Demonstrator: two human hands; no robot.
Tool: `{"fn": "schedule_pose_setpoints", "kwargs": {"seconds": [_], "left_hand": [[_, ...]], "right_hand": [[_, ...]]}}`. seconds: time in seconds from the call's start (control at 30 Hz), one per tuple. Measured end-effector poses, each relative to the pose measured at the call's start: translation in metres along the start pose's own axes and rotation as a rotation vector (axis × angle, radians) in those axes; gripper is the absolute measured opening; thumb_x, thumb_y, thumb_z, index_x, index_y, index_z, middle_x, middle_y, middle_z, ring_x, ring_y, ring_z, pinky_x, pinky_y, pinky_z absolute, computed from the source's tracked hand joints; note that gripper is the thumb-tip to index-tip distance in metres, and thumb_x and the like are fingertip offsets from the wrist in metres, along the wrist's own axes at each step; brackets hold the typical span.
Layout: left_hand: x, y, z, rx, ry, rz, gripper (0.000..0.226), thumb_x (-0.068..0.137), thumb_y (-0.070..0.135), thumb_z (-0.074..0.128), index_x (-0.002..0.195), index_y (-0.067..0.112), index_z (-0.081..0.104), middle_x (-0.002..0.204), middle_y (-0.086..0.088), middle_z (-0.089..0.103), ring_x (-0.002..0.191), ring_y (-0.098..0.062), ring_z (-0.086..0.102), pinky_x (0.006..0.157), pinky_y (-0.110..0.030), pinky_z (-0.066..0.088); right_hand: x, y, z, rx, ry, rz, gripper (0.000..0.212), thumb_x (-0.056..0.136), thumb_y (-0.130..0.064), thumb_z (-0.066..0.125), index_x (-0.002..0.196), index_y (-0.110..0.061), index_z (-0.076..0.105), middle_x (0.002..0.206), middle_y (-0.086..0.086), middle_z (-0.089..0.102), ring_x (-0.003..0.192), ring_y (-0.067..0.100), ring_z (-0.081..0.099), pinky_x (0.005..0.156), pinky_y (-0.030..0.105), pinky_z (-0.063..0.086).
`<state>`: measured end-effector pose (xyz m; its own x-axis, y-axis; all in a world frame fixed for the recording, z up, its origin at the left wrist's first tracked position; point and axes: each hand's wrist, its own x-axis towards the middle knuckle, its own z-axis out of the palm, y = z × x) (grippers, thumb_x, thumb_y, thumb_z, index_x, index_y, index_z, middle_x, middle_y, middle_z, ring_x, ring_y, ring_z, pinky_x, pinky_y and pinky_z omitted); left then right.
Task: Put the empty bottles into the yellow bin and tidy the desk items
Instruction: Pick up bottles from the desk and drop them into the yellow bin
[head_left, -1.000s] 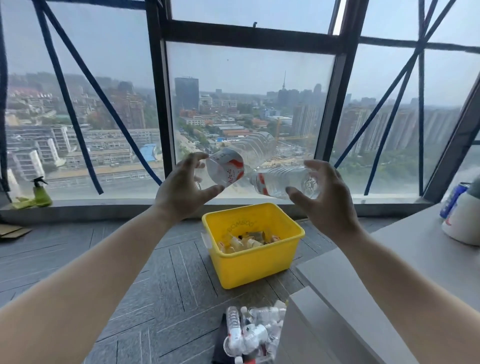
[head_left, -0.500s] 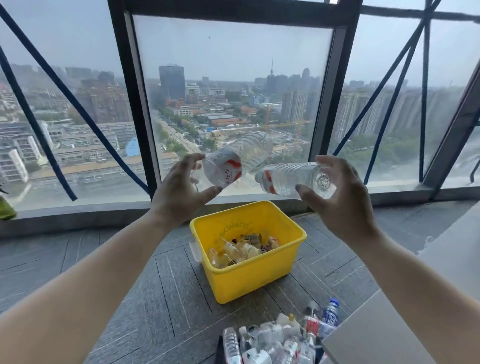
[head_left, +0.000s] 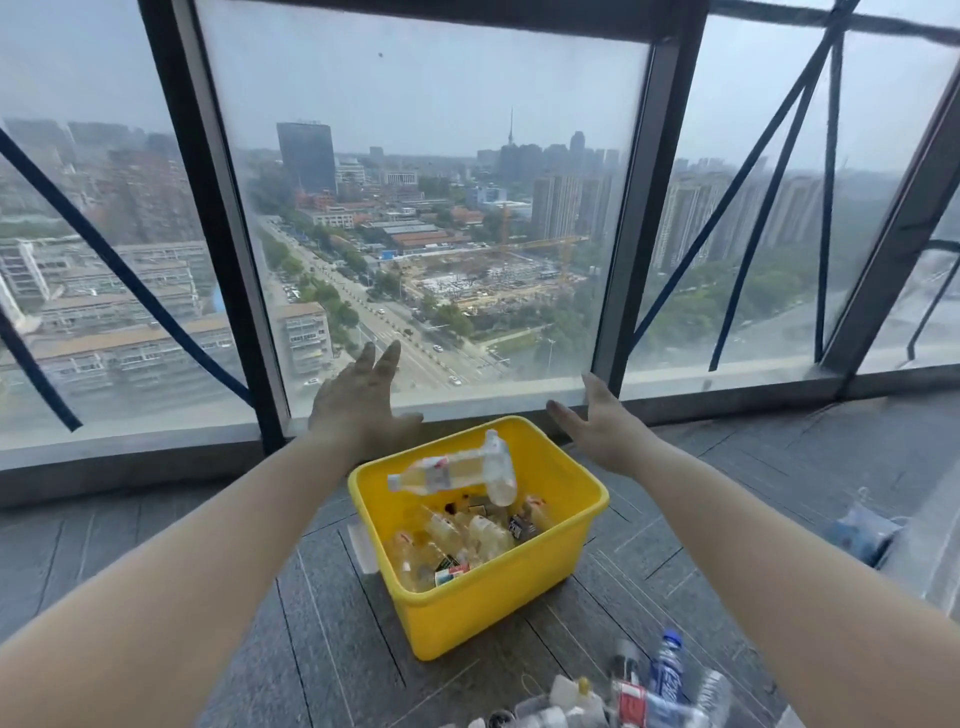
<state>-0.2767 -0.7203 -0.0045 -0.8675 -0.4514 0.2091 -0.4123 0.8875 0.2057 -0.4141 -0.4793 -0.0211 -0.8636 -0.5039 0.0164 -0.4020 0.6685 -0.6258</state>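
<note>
Bottles (head_left: 452, 473), seemingly airborne, below left hand (head_left: 358, 405), right hand (head_left: 597, 431), over bin (head_left: 493, 608).

Both arms stretched forward, one past each side of the yellow bin (head_left: 519, 592). The left hand (head_left: 358, 410) hovered above its far left corner, palm down, fingers straight and spread. The right hand (head_left: 605, 431) hung beyond its far right corner, palm turned inward, fingers relaxed.
</note>
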Motion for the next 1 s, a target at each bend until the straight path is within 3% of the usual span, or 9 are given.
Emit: {"fn": "schedule_pose_setpoints", "kwargs": {"seconds": [0.13, 0.37, 0.67, 0.83, 1.0], "left_hand": [[-0.020, -0.006, -0.003, -0.125, -0.014, 0.002, 0.088, 0.087, 0.050, 0.056, 0.152, 0.023, 0.003, 0.160, -0.006, 0.005, 0.147, -0.022, 0.008, 0.117, -0.043, 0.018], [-0.093, 0.043, -0.049, -0.279, 0.028, 0.185, 0.084, 0.087, 0.042, 0.062, 0.152, 0.020, 0.013, 0.159, -0.003, 0.015, 0.145, -0.019, 0.016, 0.117, -0.038, 0.020], [-0.240, 0.167, -0.099, -0.412, 0.106, 0.422, 0.068, 0.086, 0.037, 0.064, 0.145, 0.023, 0.033, 0.150, -0.004, 0.033, 0.136, -0.020, 0.033, 0.104, -0.032, 0.031], [-0.320, 0.260, -0.114, -0.486, 0.118, 0.542, 0.063, 0.084, 0.038, 0.066, 0.140, 0.029, 0.038, 0.145, -0.004, 0.039, 0.132, -0.020, 0.038, 0.101, -0.034, 0.033], [-0.408, 0.355, -0.102, -0.583, 0.069, 0.629, 0.060, 0.083, 0.036, 0.068, 0.137, 0.027, 0.042, 0.143, -0.002, 0.042, 0.129, -0.018, 0.043, 0.100, -0.025, 0.031]], "right_hand": [[-0.028, 0.007, -0.012, -0.039, 0.045, 0.022, 0.080, 0.091, -0.056, 0.045, 0.151, -0.016, 0.011, 0.157, 0.009, 0.020, 0.141, 0.031, 0.027, 0.109, 0.044, 0.031], [-0.117, 0.005, -0.051, -0.093, 0.138, -0.038, 0.073, 0.090, -0.045, 0.057, 0.147, -0.011, 0.025, 0.152, 0.010, 0.031, 0.138, 0.028, 0.032, 0.109, 0.041, 0.032], [-0.297, 0.035, -0.120, -0.061, 0.326, -0.150, 0.055, 0.090, -0.034, 0.060, 0.137, -0.013, 0.041, 0.141, 0.006, 0.043, 0.131, 0.022, 0.038, 0.103, 0.030, 0.031], [-0.418, 0.086, -0.173, -0.098, 0.458, -0.087, 0.054, 0.090, -0.035, 0.060, 0.136, -0.012, 0.045, 0.141, 0.005, 0.045, 0.132, 0.019, 0.038, 0.105, 0.027, 0.028], [-0.553, 0.142, -0.224, -0.141, 0.564, 0.031, 0.052, 0.088, -0.034, 0.063, 0.134, -0.016, 0.047, 0.136, 0.003, 0.048, 0.129, 0.019, 0.042, 0.103, 0.029, 0.033]]}}
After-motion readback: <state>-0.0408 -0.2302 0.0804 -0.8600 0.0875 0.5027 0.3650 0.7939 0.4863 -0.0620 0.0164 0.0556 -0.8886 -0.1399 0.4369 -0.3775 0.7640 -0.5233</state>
